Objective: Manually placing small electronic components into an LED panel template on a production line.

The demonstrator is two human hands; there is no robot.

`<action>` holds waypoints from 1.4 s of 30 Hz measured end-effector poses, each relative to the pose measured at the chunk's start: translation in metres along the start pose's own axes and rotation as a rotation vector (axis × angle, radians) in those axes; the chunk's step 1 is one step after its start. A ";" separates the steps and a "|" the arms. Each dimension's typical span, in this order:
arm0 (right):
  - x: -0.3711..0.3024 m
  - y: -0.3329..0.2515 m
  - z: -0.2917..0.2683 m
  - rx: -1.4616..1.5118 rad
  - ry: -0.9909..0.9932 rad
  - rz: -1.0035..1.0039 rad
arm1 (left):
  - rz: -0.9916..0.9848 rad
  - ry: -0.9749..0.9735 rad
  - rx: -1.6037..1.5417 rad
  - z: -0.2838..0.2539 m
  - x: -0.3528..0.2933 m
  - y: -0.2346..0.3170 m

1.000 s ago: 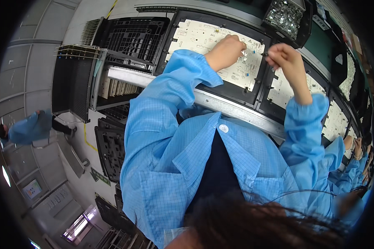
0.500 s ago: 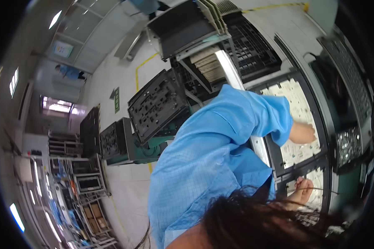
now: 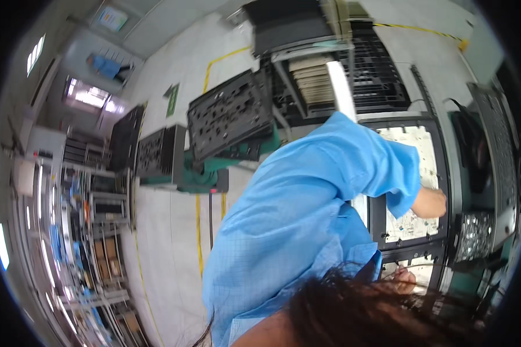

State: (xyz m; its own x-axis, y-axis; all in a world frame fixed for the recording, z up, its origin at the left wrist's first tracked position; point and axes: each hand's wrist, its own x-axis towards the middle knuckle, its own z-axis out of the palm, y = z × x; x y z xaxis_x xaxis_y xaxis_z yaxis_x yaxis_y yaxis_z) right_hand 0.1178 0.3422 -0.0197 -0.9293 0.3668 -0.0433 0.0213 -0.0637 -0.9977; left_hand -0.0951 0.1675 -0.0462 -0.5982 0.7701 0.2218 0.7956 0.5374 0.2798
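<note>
From a blue sleeve, my left hand (image 3: 430, 203) reaches over a pale board (image 3: 414, 228) dotted with small parts, which lies in a black frame (image 3: 378, 217). Its fingers curl down at the board's right side; the hand looks closed, and anything in it is hidden. My right hand (image 3: 405, 281) is lower in the view, over a second pale board (image 3: 424, 270) in the adjoining frame. Its fingers look bent together, and what they hold, if anything, is too small to make out. Dark hair covers part of that hand and its wrist.
Right of the boards stands a bin of shiny small parts (image 3: 476, 234) beside a dark rack (image 3: 498, 144). Black trays with cut-outs (image 3: 228, 115) lean at the left behind my arm. A stack of brown sheets (image 3: 312, 78) sits in a stand. Shelving (image 3: 107, 231) lines the far left.
The view has turned, so the room and boards sit differently in it. My left hand stays over the larger board, and my right hand stays over the lower one, now more covered by hair.
</note>
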 end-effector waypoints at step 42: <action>0.055 -0.047 0.025 -0.877 -0.156 -0.110 | -1.895 0.750 0.572 -0.229 -0.610 0.239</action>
State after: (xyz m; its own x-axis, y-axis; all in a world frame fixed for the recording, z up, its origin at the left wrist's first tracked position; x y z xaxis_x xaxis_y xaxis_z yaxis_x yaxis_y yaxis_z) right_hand 0.0561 0.3424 0.0257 -0.9809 0.1944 -0.0017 0.1438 0.7197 -0.6793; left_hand 0.4382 -0.2525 0.0997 -0.3135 -0.8779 0.3620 -0.8302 0.4384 0.3444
